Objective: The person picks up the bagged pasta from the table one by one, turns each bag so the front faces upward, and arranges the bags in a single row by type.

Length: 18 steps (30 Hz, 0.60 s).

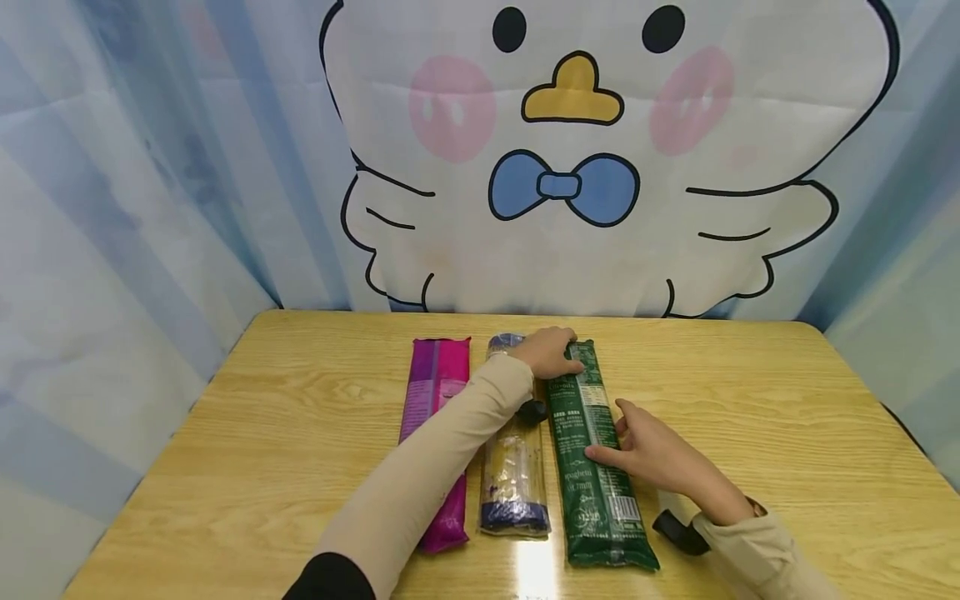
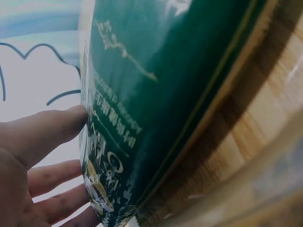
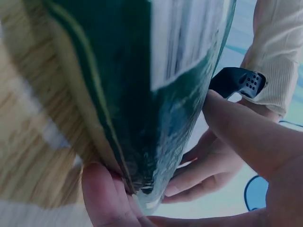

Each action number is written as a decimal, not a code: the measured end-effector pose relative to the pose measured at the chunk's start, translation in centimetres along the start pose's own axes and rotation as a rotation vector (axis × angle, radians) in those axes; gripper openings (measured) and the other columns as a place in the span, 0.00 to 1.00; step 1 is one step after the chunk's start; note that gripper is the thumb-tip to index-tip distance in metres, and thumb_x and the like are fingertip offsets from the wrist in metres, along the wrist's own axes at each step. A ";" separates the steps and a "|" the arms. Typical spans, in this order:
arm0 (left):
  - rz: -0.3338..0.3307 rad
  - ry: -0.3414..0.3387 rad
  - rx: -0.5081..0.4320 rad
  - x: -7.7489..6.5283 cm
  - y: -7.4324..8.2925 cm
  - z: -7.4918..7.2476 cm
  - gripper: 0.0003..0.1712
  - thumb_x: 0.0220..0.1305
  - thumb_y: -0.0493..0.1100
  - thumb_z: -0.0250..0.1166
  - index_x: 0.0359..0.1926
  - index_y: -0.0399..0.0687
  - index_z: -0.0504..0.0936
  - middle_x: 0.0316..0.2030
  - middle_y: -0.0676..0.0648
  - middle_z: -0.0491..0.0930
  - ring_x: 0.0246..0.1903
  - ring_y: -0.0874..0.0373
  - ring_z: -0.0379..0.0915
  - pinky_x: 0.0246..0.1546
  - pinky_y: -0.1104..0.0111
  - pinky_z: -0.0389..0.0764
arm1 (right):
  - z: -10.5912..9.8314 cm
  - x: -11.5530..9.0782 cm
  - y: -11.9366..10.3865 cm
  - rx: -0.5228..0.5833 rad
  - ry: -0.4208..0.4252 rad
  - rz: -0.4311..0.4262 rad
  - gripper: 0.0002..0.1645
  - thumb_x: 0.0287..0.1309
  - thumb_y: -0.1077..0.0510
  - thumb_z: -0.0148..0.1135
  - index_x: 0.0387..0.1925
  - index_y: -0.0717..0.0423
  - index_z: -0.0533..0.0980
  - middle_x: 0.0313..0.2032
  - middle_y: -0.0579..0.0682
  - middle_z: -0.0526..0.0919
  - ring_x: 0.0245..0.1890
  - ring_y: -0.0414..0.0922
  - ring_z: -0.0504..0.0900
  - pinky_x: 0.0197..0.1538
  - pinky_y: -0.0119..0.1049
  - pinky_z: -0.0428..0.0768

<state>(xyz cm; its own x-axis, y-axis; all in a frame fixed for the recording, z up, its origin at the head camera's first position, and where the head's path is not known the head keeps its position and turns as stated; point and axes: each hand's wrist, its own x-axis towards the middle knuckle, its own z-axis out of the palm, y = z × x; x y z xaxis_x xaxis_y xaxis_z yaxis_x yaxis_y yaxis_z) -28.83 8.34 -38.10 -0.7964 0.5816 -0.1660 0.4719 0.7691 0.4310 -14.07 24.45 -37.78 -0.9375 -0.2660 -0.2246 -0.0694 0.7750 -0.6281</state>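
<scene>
A green packet of spaghetti (image 1: 592, 467) lies lengthwise on the table, its back with a barcode facing up. My left hand (image 1: 549, 353) holds its far end, the thumb on the upper face. In the left wrist view the left thumb (image 2: 61, 125) touches the packet's green side (image 2: 156, 94), with other fingers lower down at its end. My right hand (image 1: 660, 450) grips the packet's right edge, thumb on top. The right wrist view shows the right thumb (image 3: 236, 118) against the green wrapper (image 3: 128, 94) and a fingertip (image 3: 99, 189) at its lower edge.
Left of the green packet lies a clear pasta packet (image 1: 513, 475) with blue ends, partly under my left arm. A magenta and purple packet (image 1: 450, 517) lies farther left, crossed by the left sleeve (image 1: 435, 450). A printed curtain (image 1: 562, 267) hangs behind the wooden table (image 1: 285, 400).
</scene>
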 end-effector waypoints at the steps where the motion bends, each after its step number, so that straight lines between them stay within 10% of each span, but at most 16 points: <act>1: -0.001 0.003 -0.002 0.0 0.0 0.0 0.33 0.72 0.53 0.60 0.72 0.46 0.65 0.69 0.46 0.69 0.66 0.52 0.68 0.64 0.62 0.73 | 0.0 0.1 -0.1 0.000 0.002 0.000 0.62 0.60 0.40 0.68 0.70 0.81 0.46 0.47 0.63 0.76 0.33 0.44 0.79 0.38 0.44 0.82; 9: 0.000 0.037 -0.042 -0.2 -0.1 0.1 0.32 0.70 0.52 0.62 0.70 0.45 0.68 0.67 0.46 0.71 0.63 0.51 0.70 0.62 0.61 0.75 | 0.4 0.4 -0.4 -0.005 0.026 0.034 0.58 0.56 0.43 0.71 0.68 0.81 0.54 0.23 0.50 0.71 0.19 0.42 0.65 0.26 0.35 0.67; 18: -0.008 0.085 -0.125 -0.2 -0.2 0.3 0.32 0.67 0.50 0.66 0.69 0.46 0.70 0.66 0.47 0.73 0.63 0.52 0.71 0.61 0.63 0.76 | 0.2 0.7 0.0 -0.027 0.013 0.101 0.56 0.53 0.40 0.73 0.65 0.78 0.61 0.38 0.57 0.79 0.31 0.44 0.77 0.34 0.41 0.78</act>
<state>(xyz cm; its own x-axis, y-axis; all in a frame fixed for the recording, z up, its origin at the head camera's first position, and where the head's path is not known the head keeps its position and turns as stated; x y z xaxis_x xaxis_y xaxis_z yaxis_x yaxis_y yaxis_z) -28.68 8.16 -38.40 -0.8318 0.5466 -0.0964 0.4186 0.7318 0.5378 -14.68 24.15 -38.07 -0.9443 -0.1783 -0.2766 0.0173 0.8125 -0.5827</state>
